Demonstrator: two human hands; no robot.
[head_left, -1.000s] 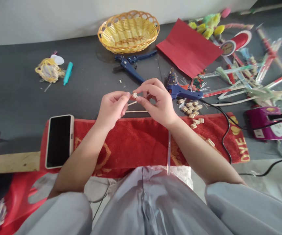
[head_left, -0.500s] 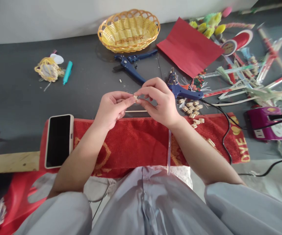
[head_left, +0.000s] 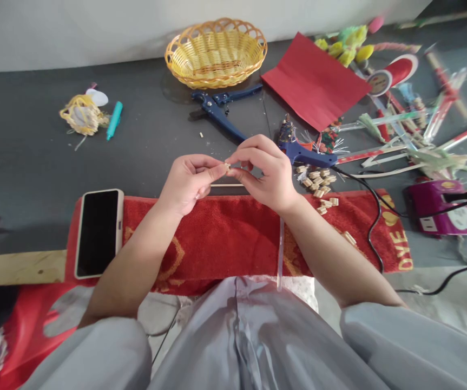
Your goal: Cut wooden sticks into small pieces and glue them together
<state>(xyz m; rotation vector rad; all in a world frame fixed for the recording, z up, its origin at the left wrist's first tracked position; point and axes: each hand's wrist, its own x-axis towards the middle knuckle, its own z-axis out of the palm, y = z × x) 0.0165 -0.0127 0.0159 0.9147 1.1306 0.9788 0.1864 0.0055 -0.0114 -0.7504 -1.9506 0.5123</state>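
Note:
Between the fingertips of both hands is a small pale wooden piece, partly covered by the fingers. My left hand pinches it from the left with thumb and forefinger. From the right, thumb and fingertips of my right hand close on it. Under the hands lies a thin pale stick. Right of my right hand is a pile of small bundled wooden pieces. A blue glue gun lies just beyond that hand, and a blue-handled cutter rests behind both.
A red towel runs along the table's front, with a phone on its left end. Behind are a yellow wicker basket and red paper. Straws and craft scraps crowd the right, near a purple power strip and black cords.
Both hands stay together on the small wooden piece, with slight finger movement that leaves a little more of it showing. The whole view has shifted slightly.

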